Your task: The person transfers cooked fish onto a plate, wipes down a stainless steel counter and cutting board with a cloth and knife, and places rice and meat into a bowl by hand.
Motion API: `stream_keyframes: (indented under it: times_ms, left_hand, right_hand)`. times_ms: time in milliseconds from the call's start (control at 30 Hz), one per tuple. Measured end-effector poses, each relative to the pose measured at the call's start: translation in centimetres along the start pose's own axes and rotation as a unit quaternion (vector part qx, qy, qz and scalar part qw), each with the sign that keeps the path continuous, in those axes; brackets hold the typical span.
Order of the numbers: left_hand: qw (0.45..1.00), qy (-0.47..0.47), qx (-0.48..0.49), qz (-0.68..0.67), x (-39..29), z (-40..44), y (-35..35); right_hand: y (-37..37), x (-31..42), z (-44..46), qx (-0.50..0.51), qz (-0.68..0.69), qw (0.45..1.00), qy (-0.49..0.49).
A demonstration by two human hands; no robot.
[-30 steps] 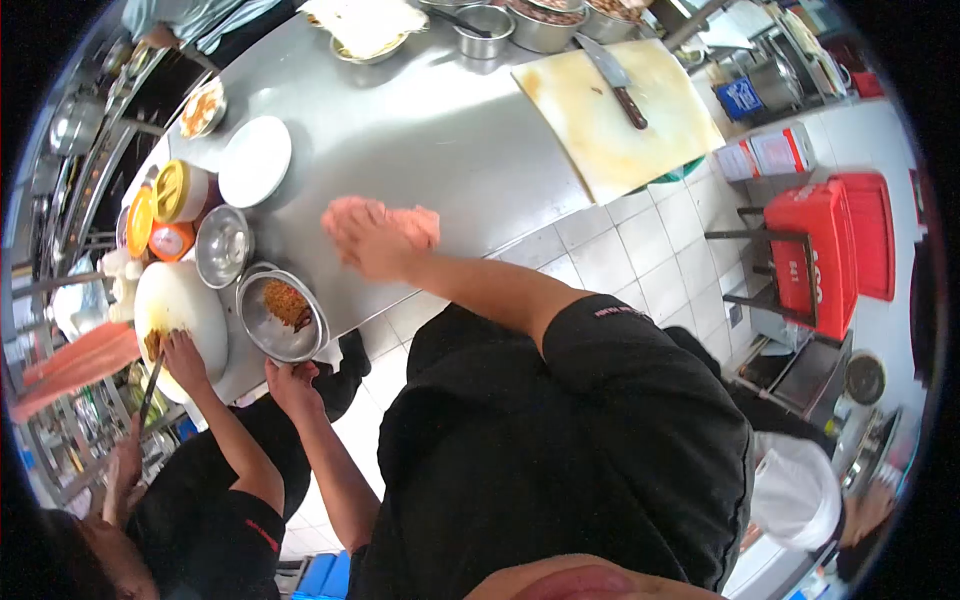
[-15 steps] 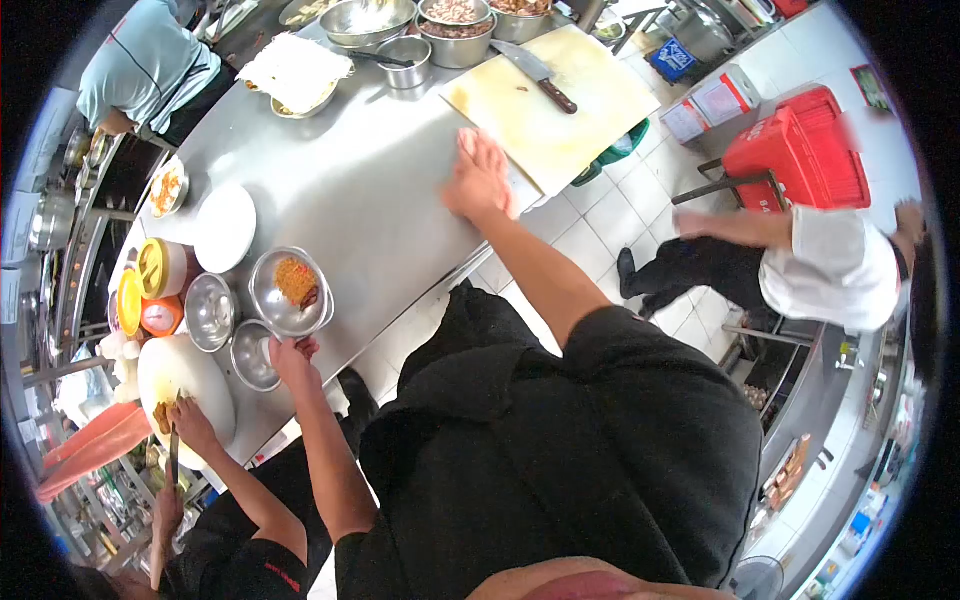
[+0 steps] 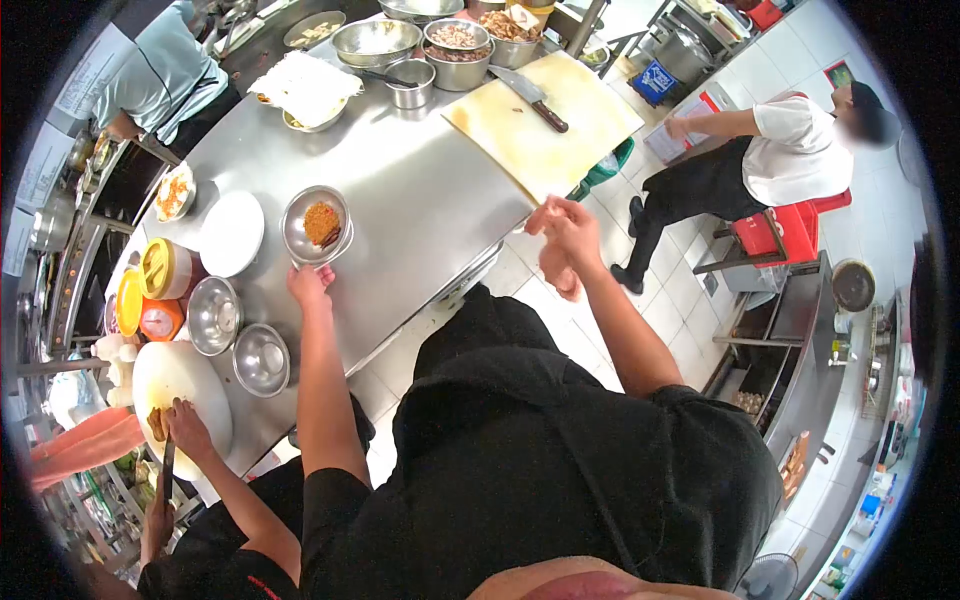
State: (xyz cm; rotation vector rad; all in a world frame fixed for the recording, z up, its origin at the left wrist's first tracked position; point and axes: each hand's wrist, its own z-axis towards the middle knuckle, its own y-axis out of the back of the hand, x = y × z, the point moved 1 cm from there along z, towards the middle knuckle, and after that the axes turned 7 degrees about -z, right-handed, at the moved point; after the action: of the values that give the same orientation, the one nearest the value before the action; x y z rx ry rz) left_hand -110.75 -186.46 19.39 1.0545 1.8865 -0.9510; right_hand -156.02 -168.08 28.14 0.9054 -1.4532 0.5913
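My left hand (image 3: 312,286) grips the near rim of a metal bowl (image 3: 294,232), with its fingers closed on the edge. In that bowl lies an orange-brown crumbly seasoning (image 3: 322,223) beside something darker red. The bowl is over the steel table. My right hand (image 3: 566,243) is in the air just past the table's front edge, near the corner of the cutting board (image 3: 490,125). It is slightly blurred, its fingers look spread, and nothing shows in it. A cleaver with a dark handle (image 3: 550,117) lies on the board.
Two metal bowls (image 3: 261,360) and a white plate (image 3: 231,234) stand left on the steel table (image 3: 420,210). A co-worker cuts food on a round white board (image 3: 182,385). Bowls of ingredients (image 3: 458,68) line the back. Another person (image 3: 790,150) walks at the right.
My left hand has carried the bowl forward and to the right. My right hand has left the tabletop beside the cutting board and moved right. The person at the right has walked farther away.
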Motion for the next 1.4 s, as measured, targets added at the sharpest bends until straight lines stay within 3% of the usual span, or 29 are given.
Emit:
stream_keyframes:
  times_ms: [33,167,267,367,400,467,500,567,633,700,767,867,1067,1133,1233,1400]
  left_hand:
    - [1.000,-0.002,-0.003,-0.001,-0.2,0.4,-0.6]
    - [0.999,-0.011,-0.036,0.006,-0.5,2.4,-2.7]
    - [0.998,0.001,-0.053,-0.019,-0.8,4.0,-4.3]
    - [0.995,-0.006,-0.076,-0.063,-0.9,4.7,-5.7]
    - [0.994,-0.027,-0.085,-0.064,-0.5,4.6,-6.3]
    - [0.991,-0.066,-0.099,-0.062,0.9,3.9,-7.1]
    - [0.989,-0.100,-0.106,0.018,1.4,2.8,-8.0]
    - [0.963,-0.166,-0.120,0.175,3.2,0.1,-10.6]
    - [0.855,-0.345,-0.047,0.385,7.4,-2.1,-13.3]
    - [0.861,-0.326,0.030,0.389,8.3,-7.3,-19.9]
    - [0.803,-0.393,0.151,0.422,7.1,-10.0,-26.0]
    - [0.790,-0.395,0.210,0.420,9.6,-11.2,-28.8]
    - [0.718,-0.385,0.219,0.537,11.2,-11.9,-28.4]
    - [0.719,-0.407,0.211,0.523,11.8,-11.3,-28.1]
    - [0.720,-0.411,0.196,0.523,12.3,-11.9,-28.0]
    - [0.721,-0.419,0.173,0.524,12.6,-12.2,-28.2]
  right_hand:
    - [-1.5,-1.4,1.8,0.010,0.047,0.999,0.016]
    - [-9.2,3.3,5.0,0.055,-0.075,0.987,0.135]
    - [-11.6,1.6,10.9,0.126,-0.247,0.909,0.312]
    - [-7.5,1.8,19.5,0.006,-0.289,0.907,0.307]
    - [-4.7,1.7,22.7,-0.028,-0.355,0.873,0.335]
    - [0.0,0.3,27.2,-0.091,-0.518,0.816,0.241]
    - [1.8,-0.5,28.8,-0.101,-0.572,0.782,0.228]
    - [3.5,-1.7,31.1,-0.017,-0.579,0.802,0.144]
    - [3.7,-1.8,31.6,0.057,-0.572,0.812,0.103]
    - [3.1,-1.6,32.7,0.083,-0.579,0.804,0.109]
    - [2.8,-2.0,33.7,0.098,-0.577,0.805,0.098]
    - [3.2,-1.9,35.1,0.102,-0.542,0.831,0.065]
    - [6.5,0.8,27.3,0.102,-0.409,0.901,0.101]
    - [7.5,-1.1,22.9,0.073,-0.390,0.886,0.241]
    - [8.0,0.1,15.5,0.127,-0.420,0.872,0.217]
    - [6.2,-2.6,13.6,0.168,-0.466,0.851,0.178]
